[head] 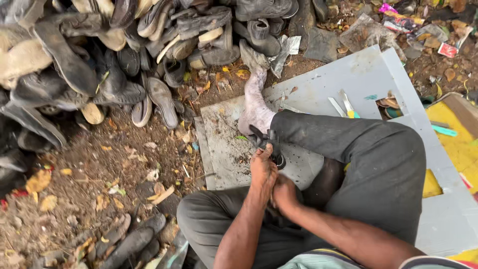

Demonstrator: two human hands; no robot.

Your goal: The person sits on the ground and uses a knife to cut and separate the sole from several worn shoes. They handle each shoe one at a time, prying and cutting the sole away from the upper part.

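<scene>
From the head view, the person sits cross-legged on a grey board (368, 74) laid on the ground. The left hand (262, 169) is closed on a small black sandal piece (266, 144) held just beside the bare foot (254, 107). The right hand (284, 193) presses against the left wrist; whether it grips anything I cannot tell. A heap of worn shoes (124, 50) lies beyond, scissors (348, 105) on the board
</scene>
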